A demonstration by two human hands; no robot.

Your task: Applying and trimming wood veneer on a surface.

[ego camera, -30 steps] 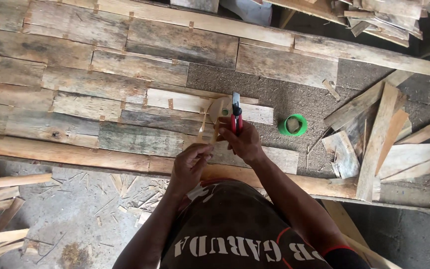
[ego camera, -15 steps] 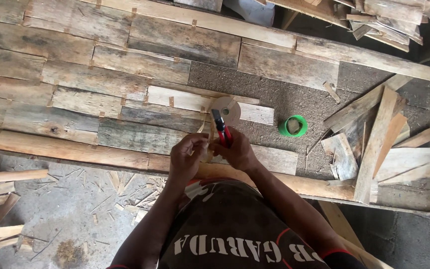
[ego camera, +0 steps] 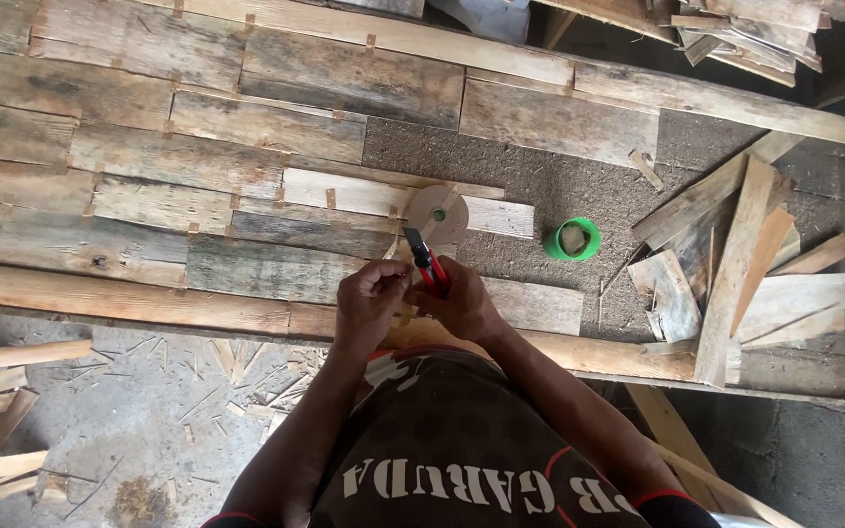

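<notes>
Head view: right hand (ego camera: 462, 303) closed around red-handled pliers (ego camera: 422, 256), tool tip pointing up toward round wooden disc (ego camera: 438, 213) on counter (ego camera: 579, 186). Left hand (ego camera: 369, 305) curled shut just beside, fingertips touching pliers' handles; contents, if any, not discernible. Green tape roll (ego camera: 571, 239) near, right. Offcut planks (ego camera: 735, 264) stacked further right.

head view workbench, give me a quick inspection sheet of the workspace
surface: workbench of chipboard, mostly covered by rows of weathered planks
job's things: red-handled cutter and a thin wood sliver, hard to make out
clutter: brown tape roll, green tape roll, pile of offcuts
hands: right hand shut on the cutter; left hand pinched beside it, contents unclear
cables: nothing seen
surroundings: concrete floor with splinters and loose slats, more timber stacked behind the bench
</notes>
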